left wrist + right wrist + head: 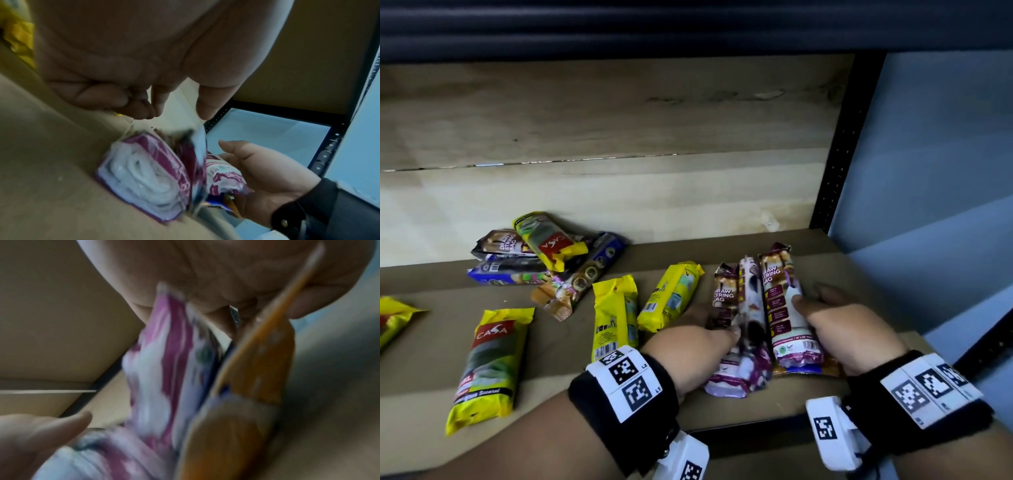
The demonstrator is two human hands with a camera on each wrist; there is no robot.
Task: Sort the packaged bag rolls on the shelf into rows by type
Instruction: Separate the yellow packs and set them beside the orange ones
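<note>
Three purple-and-white drawstring bag packs lie side by side at the right of the cardboard shelf point(558, 404). My left hand point(717, 323) grips the left purple pack point(724, 298), thumb on top and fingers curled behind it; a middle purple pack point(751, 308) leans against it. In the left wrist view the left pack's rolled end point(148, 175) shows below my left hand point(144, 104). My right hand point(810, 298) grips the right purple pack point(779, 294), thumb pressed on its face. The blurred right wrist view shows that pack point(164, 369) beside an orange pack point(252, 378).
Yellow packs lie left of my hands: one point(671, 294), another point(614, 315), a CASA one point(486, 363), one at the far left edge point(393, 318). A mixed pile point(548, 253) sits at the back. A black perforated post point(835, 154) bounds the shelf's right side.
</note>
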